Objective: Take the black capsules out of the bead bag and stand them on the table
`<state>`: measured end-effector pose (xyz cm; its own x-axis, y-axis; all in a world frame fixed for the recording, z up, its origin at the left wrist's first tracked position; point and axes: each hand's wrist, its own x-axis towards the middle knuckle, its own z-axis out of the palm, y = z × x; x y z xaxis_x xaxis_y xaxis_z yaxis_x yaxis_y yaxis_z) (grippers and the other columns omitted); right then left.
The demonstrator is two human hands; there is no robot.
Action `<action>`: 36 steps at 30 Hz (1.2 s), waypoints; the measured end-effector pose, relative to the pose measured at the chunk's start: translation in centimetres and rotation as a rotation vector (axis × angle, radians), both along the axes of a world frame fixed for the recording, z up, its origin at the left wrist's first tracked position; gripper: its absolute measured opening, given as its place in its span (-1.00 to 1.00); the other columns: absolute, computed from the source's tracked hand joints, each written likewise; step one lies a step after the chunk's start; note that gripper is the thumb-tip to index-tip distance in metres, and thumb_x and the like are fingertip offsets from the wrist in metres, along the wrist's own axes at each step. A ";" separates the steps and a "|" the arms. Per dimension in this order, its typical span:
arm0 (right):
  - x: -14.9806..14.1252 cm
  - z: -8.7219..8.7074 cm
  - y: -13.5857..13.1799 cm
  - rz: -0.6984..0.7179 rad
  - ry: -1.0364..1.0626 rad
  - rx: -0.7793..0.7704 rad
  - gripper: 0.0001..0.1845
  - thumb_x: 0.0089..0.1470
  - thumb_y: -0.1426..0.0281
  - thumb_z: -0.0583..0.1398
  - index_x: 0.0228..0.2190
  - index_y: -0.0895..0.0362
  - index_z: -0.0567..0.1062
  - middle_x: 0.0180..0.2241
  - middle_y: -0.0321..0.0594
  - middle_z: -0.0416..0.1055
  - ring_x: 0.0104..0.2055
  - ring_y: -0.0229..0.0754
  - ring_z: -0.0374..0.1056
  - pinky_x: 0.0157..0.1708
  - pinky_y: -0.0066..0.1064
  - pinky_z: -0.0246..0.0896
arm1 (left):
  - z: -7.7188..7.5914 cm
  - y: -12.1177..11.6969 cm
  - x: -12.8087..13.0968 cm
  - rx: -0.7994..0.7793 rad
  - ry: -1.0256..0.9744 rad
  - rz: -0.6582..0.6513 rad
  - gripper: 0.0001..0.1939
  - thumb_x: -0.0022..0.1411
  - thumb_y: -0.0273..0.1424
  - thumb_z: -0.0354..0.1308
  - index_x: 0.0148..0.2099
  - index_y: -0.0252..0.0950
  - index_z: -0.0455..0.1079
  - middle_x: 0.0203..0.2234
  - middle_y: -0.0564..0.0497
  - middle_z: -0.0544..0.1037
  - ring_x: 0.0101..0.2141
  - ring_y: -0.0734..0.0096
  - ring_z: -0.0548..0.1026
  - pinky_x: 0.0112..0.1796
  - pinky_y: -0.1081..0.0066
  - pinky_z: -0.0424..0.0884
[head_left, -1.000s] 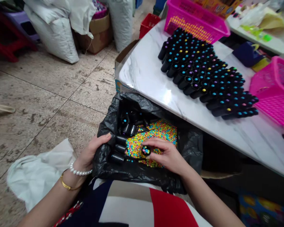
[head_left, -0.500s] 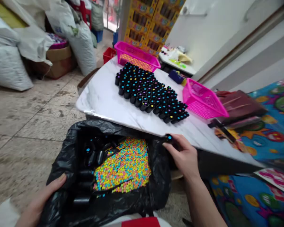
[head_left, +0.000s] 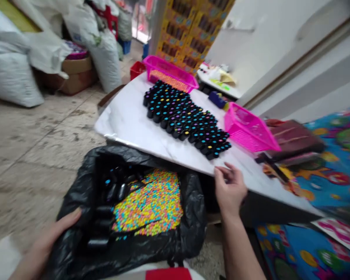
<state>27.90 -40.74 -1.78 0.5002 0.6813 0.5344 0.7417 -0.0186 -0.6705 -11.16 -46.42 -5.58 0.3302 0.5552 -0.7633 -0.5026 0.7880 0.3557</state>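
Observation:
My left hand (head_left: 54, 235) grips the left rim of a box lined with a black plastic bag (head_left: 191, 214), thumb on top and fingers hidden beneath. Inside lie many small coloured beads (head_left: 151, 204), with several black tubes (head_left: 98, 243) on the left side. My right hand (head_left: 230, 186) is at the table's near edge, its fingers loosely curled and apart, with nothing seen between them. Just beyond its fingertips, a black tube with a blue dot (head_left: 213, 155) stands at the front of a dense group of upright black tubes (head_left: 177, 112).
The white marbled table (head_left: 125, 116) slants across the middle. On it stand a pink basket of orange beads (head_left: 189, 79) and another pink basket (head_left: 251, 132). White sacks (head_left: 11, 74) and a cardboard box (head_left: 78, 76) stand on the floor at left. Yellow boxes (head_left: 189, 39) are stacked behind.
My right hand has carried a black tube from the bead box to the table and let go of it at the group's front. The view has swung right; my left hand stays on the rim.

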 end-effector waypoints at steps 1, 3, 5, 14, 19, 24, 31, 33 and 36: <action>-0.9 -0.1 -0.7 0.025 0.002 0.032 -0.59 0.04 0.29 0.25 -0.07 0.17 0.42 -0.29 -0.14 0.51 -0.31 -0.15 0.42 -0.21 -0.29 0.31 | 0.6 -0.5 0.3 -0.067 0.061 0.056 -0.50 0.08 -0.17 0.27 0.07 -0.20 0.43 -0.33 -0.06 0.67 -0.25 -0.13 0.60 -0.21 -0.02 0.56; -3.4 -0.2 -1.7 0.222 -0.057 -0.032 -0.66 0.06 0.35 0.24 -0.09 0.13 0.44 -0.28 -0.17 0.49 -0.27 -0.16 0.43 -0.18 -0.30 0.32 | 1.3 -1.0 0.9 -0.049 0.157 0.116 -0.48 0.04 -0.28 0.32 0.06 -0.34 0.44 -0.39 -0.13 0.67 -0.35 -0.10 0.61 -0.27 0.03 0.57; -6.5 -0.6 -2.5 0.628 -0.194 -0.218 -0.73 0.09 0.41 0.21 -0.12 0.09 0.46 -0.27 -0.19 0.50 -0.26 -0.19 0.43 -0.19 -0.34 0.33 | 1.3 -0.9 1.3 0.035 0.141 0.171 -0.52 0.07 -0.32 0.29 0.06 -0.35 0.44 -0.40 -0.15 0.67 -0.39 -0.03 0.62 -0.30 0.10 0.57; -15.0 -2.5 0.1 1.213 -0.678 -0.252 -0.71 0.18 0.51 0.06 -0.09 0.13 0.47 -0.17 -0.08 0.47 -0.22 -0.15 0.35 -0.24 -0.32 0.32 | 0.6 -0.9 1.2 0.150 0.085 0.227 -0.61 0.12 -0.35 0.25 0.01 -0.36 0.46 -0.33 -0.15 0.65 -0.36 0.09 0.61 -0.33 0.26 0.53; -16.7 -3.7 4.1 1.459 -1.024 -0.222 -0.67 0.19 0.48 0.05 -0.04 0.09 0.45 0.04 -0.04 0.36 -0.15 -0.08 0.28 -0.22 -0.24 0.33 | 0.6 -0.5 1.1 0.154 0.114 0.245 -0.58 0.10 -0.35 0.28 0.03 -0.33 0.45 -0.28 -0.12 0.65 -0.36 0.17 0.60 -0.30 0.33 0.51; -15.3 -3.6 3.8 1.457 -0.727 -0.332 -0.61 0.21 0.45 0.05 0.06 0.01 0.37 0.02 -0.11 0.36 -0.07 -0.13 0.32 -0.15 -0.30 0.34 | -0.2 -0.7 0.8 0.171 0.075 0.239 -0.56 0.10 -0.35 0.27 0.04 -0.38 0.44 -0.49 -0.10 0.64 -0.51 0.15 0.58 -0.43 0.29 0.50; -12.2 -5.9 1.8 1.300 -0.797 -0.409 -0.55 0.13 0.35 0.18 0.06 0.16 0.34 -0.13 -0.04 0.48 -0.16 -0.05 0.44 -0.27 -0.29 0.41 | -0.4 -0.3 0.5 0.183 0.042 0.235 -0.54 0.08 -0.34 0.28 0.04 -0.37 0.43 -0.42 -0.11 0.65 -0.45 0.16 0.59 -0.38 0.31 0.50; -12.5 -6.9 1.4 1.309 -0.843 -0.346 -0.66 0.17 0.37 0.15 -0.02 0.16 0.41 -0.11 -0.03 0.47 -0.16 -0.06 0.43 -0.25 -0.29 0.41 | -0.3 -0.2 0.7 0.204 0.047 0.225 -0.56 0.09 -0.35 0.27 0.03 -0.37 0.43 -0.41 -0.11 0.65 -0.44 0.15 0.59 -0.38 0.30 0.50; -13.1 -7.3 0.7 1.360 -0.901 -0.289 -0.63 0.18 0.46 0.11 0.03 0.18 0.38 -0.04 0.00 0.44 -0.11 -0.04 0.39 -0.17 -0.25 0.40 | 0.0 -0.3 1.0 0.229 0.051 0.246 -0.56 0.10 -0.37 0.27 0.05 -0.37 0.42 -0.34 -0.12 0.65 -0.40 0.14 0.60 -0.39 0.31 0.50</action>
